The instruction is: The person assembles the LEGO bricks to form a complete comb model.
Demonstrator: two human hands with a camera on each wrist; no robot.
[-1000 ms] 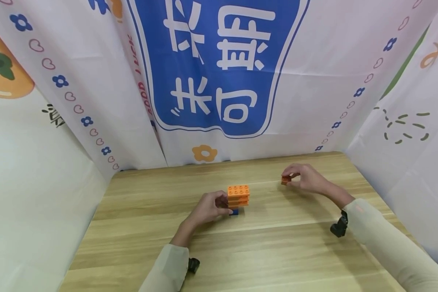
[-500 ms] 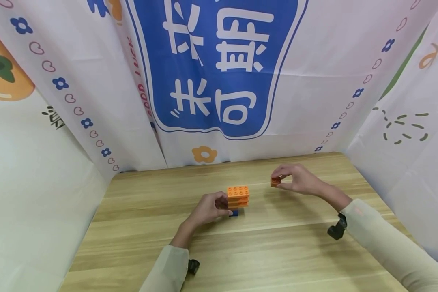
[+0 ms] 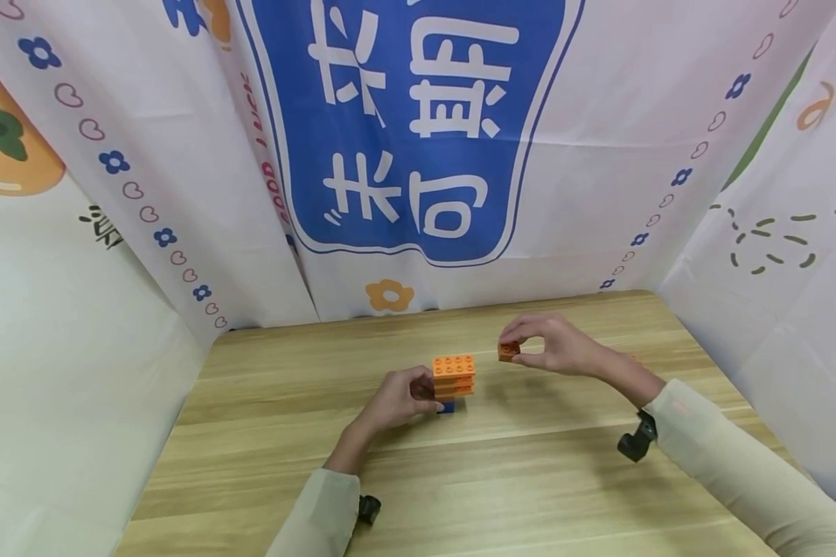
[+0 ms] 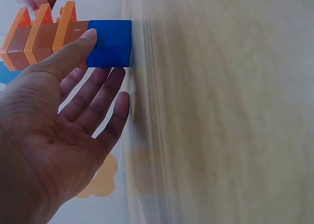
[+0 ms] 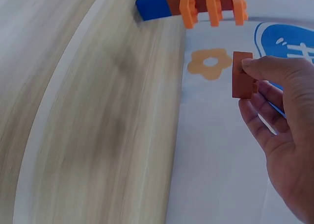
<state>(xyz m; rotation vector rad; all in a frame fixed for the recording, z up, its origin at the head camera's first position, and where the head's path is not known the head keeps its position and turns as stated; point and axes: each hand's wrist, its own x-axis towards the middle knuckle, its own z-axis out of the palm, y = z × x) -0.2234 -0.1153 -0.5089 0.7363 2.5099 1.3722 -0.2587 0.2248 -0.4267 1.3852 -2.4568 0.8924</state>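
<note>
A tower of toy building bricks (image 3: pixel 454 367) stands upright on the wooden table, with orange studded plates and brown bricks alternating above a blue brick (image 4: pixel 112 45). My left hand (image 3: pixel 394 398) holds the tower low down from its left side, the thumb lying across the blue and lowest brown bricks. To the tower's right, my right hand (image 3: pixel 557 345) pinches a loose brown brick (image 5: pixel 240 77) between thumb and fingers, raised off the table. A short gap separates this brick from the tower. An orange plate is topmost, its studs showing in the head view.
The wooden table (image 3: pixel 529 480) meets a printed cloth (image 3: pixel 585 193) at its back and more cloth at both sides. A small orange patch (image 3: pixel 636 358) shows just behind my right forearm, mostly hidden. Black cameras (image 3: pixel 637 437) sit on both wrists.
My right hand has carried the brown brick leftward, closer to the tower. The left hand and the tower have stayed in place. An orange patch has come into sight behind the right forearm.
</note>
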